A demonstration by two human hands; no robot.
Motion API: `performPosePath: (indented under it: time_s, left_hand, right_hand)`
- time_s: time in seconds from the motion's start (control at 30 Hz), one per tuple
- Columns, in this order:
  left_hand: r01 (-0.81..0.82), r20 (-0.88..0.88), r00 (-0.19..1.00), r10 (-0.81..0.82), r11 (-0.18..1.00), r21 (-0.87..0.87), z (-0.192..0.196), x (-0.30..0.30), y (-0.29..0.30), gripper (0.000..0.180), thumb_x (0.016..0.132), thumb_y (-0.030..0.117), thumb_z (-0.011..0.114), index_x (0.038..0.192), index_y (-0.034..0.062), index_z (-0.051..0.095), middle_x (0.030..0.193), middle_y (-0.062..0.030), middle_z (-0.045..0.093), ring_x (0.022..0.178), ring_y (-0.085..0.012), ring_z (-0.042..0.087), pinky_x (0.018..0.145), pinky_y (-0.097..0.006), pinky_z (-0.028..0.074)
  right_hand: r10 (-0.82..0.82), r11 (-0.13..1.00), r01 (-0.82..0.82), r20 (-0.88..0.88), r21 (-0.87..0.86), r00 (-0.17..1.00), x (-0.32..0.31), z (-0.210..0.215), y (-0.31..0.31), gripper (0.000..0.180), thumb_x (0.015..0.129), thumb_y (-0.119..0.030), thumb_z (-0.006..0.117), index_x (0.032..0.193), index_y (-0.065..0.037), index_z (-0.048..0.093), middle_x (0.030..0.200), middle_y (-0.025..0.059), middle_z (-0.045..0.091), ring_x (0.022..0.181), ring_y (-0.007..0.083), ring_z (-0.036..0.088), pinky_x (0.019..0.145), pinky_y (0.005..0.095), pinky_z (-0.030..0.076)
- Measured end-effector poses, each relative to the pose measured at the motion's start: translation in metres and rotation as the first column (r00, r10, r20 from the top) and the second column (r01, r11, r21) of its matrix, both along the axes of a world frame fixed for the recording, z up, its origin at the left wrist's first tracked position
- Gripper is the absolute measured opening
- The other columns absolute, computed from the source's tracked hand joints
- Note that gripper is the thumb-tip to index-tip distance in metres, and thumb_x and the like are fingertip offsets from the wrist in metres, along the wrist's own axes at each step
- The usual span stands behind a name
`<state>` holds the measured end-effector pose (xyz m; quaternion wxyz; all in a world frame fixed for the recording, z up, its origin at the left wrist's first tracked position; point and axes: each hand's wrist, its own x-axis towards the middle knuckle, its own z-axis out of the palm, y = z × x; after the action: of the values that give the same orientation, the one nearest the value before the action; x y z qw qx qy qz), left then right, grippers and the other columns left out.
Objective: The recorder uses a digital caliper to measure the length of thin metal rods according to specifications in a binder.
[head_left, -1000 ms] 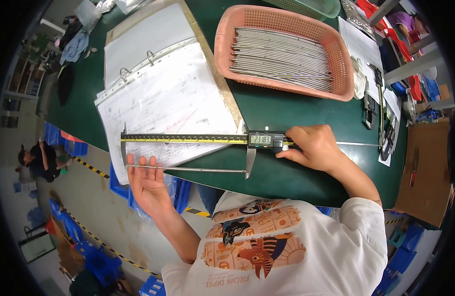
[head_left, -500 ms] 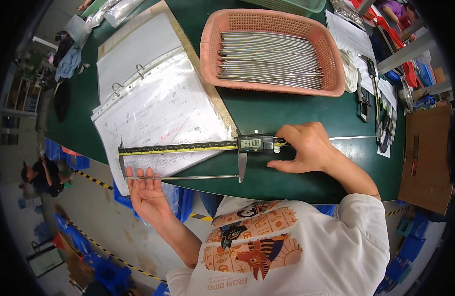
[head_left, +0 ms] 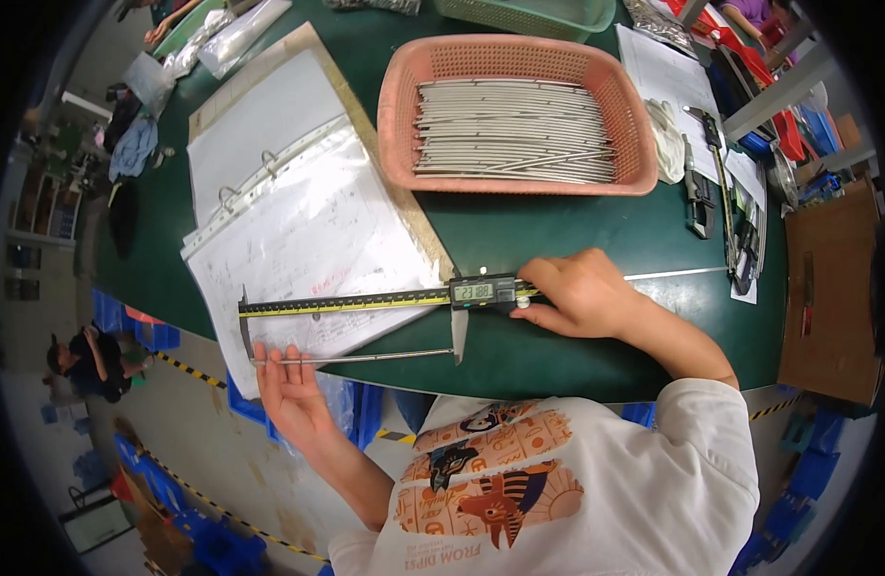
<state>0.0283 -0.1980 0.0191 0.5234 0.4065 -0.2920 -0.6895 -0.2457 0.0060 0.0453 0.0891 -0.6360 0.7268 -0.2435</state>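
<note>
A long digital caliper [head_left: 366,300] lies across the papers and the green table edge, its jaws pointing toward me. My right hand [head_left: 588,296] grips its right end by the display, thumb and fingers closed at the slider. Between the jaws sits a thin metal rod [head_left: 394,357], its left end by the fixed jaw and its right end at the sliding jaw. With its fingertips, my left hand [head_left: 297,389] holds the rod's left part, palm up. Further back, a pink plastic basket [head_left: 519,185] contains many similar rods [head_left: 510,125].
An opened ring binder [head_left: 298,221] with drawings lies at left. Other calipers [head_left: 699,187], a white glove [head_left: 665,144] and papers are at the right. A cardboard box [head_left: 826,298] stands beyond the table's right side; a green basket [head_left: 529,19] is at the back.
My right thumb has closed in onto the caliper, where it was apart before. Caliper and rod sit slightly lower and tilt a little more in the view, which has shifted somewhat.
</note>
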Motion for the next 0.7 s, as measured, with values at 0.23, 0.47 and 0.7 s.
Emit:
performPosePath:
  time_s: [0.23, 0.47, 0.7]
  left_hand:
    - [-0.174, 0.031, 0.972, 0.235, 0.797, -0.578, 0.055, -0.006, -0.006, 0.028, 0.092, 0.014, 0.047, 0.116, 0.0012, 0.043, 0.098, -0.0108, 0.055, 0.084, -0.0230, 0.058, 0.078, -0.034, 0.052]
    - [0.293, 0.287, 0.956, -0.061, 0.202, -0.934, 0.122, -0.165, 0.020, 0.030, 0.087, 0.000, 0.045, 0.117, -0.0018, 0.042, 0.092, -0.0133, 0.059, 0.073, -0.0246, 0.062, 0.069, -0.034, 0.054]
    - [0.769, 0.890, 0.456, 0.013, -0.509, -0.387, 0.074, -0.300, 0.058, 0.027, 0.075, 0.003, 0.054, 0.100, 0.0084, 0.064, 0.079, -0.0122, 0.060, 0.071, -0.0326, 0.059, 0.063, -0.041, 0.047]
  right_hand:
    - [-0.051, 0.990, 0.047, 0.030, 0.133, 0.998, -0.005, -0.006, -0.008, 0.038, 0.081, -0.039, 0.057, 0.080, -0.002, 0.048, 0.062, 0.0143, 0.057, 0.057, 0.0352, 0.057, 0.049, 0.0441, 0.045]
    - [-0.004, 0.996, 0.000, 0.048, 0.085, 0.999, -0.006, -0.021, -0.009, 0.038, 0.081, -0.039, 0.056, 0.079, -0.002, 0.047, 0.060, 0.0124, 0.056, 0.055, 0.0342, 0.057, 0.049, 0.0432, 0.045]
    - [0.014, 0.997, -0.019, 0.073, 0.070, 0.997, -0.005, -0.023, -0.011, 0.038, 0.079, -0.037, 0.059, 0.081, 0.000, 0.051, 0.060, 0.0143, 0.058, 0.058, 0.0333, 0.061, 0.053, 0.0436, 0.048]
